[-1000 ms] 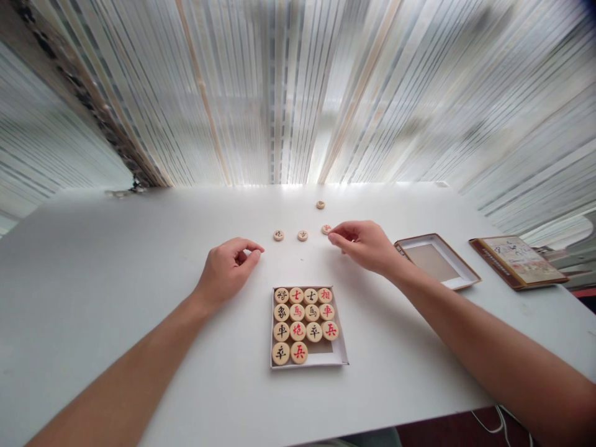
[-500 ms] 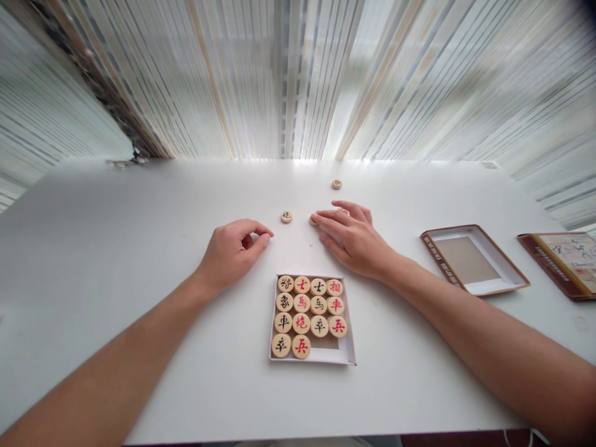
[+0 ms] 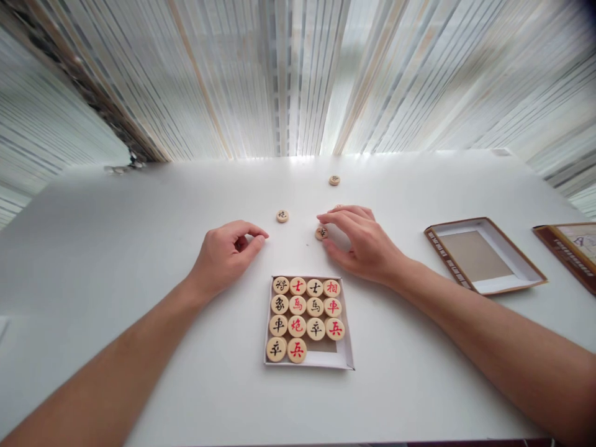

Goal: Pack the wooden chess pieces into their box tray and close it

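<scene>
- Right hand (image 3: 359,239): thumb and fingers spread about a black-marked disc (image 3: 321,234), which lies on the table (image 3: 400,379) at the opening of the grip. Firm contact cannot be confirmed.
- Hazard: closing off-centre could squirt the low, round disc out of the fingertips.
- Red-marked disc (image 3: 339,206): just beyond the right fingers, mostly hidden by them. A careless sweep of the knuckles could push it away.
- Left hand (image 3: 229,249): thumb and forefinger tips close together, nothing visible between them; whether they press together cannot be told. A second black-marked disc (image 3: 282,216) sits just past these tips, exposed to a nudge.
- Filled tray (image 3: 345,360): nearer the wearer than both grips, with a gap at its near right corner. A knock from either wrist could likely slide neighbouring discs into that gap and break the rows.
</scene>
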A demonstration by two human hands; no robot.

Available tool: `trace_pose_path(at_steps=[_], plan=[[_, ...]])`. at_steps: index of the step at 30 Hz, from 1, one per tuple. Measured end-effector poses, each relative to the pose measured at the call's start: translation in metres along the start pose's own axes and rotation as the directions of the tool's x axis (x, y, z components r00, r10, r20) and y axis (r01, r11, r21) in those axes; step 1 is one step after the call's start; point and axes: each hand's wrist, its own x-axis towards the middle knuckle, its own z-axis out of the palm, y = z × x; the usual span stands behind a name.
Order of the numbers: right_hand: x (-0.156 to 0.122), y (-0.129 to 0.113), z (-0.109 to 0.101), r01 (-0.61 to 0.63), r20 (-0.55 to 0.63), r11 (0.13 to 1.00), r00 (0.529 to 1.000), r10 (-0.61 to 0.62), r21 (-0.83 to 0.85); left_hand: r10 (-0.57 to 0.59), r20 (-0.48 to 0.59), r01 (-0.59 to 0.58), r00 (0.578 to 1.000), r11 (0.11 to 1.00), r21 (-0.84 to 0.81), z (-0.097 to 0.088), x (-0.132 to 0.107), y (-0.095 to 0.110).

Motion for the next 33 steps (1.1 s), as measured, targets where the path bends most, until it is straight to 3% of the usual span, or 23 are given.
trace_pose_path(at_steps=[10, 15, 17, 22, 25, 33], plan=[[0.001, -0.004, -0.002, -0.042, -0.007, 0.999, 0.999, 0.042, -0.028, 0.020, 0.012, -0.020, 1.000, 1.000, 0.006, -0.002, 0.001, -0.005], [0.003, 0.005, -0.008, -0.155, -0.204, 0.988, 0.967, 0.152, -0.002, 0.034, 0.008, -0.034, 0.999, 0.999, 0.003, -0.001, 0.000, -0.007], [0.004, 0.009, -0.010, -0.181, -0.233, 0.983, 0.956, 0.180, 0.017, 0.037, 0.006, -0.037, 0.999, 0.999, -0.004, -0.001, 0.000, -0.007], [0.001, 0.002, -0.007, -0.050, -0.012, 0.996, 0.999, 0.049, -0.077, 0.033, 0.028, -0.033, 0.999, 0.999, 0.005, -0.002, 0.000, -0.005], [-0.001, -0.002, -0.003, 0.039, 0.093, 0.993, 0.995, -0.029, -0.108, 0.035, 0.029, -0.035, 0.999, 0.999, 0.001, -0.002, 0.000, -0.004], [-0.001, 0.003, -0.004, -0.034, 0.058, 0.999, 0.998, 0.032, 0.037, 0.053, 0.016, -0.053, 0.998, 0.998, -0.022, 0.000, 0.000, -0.006]])
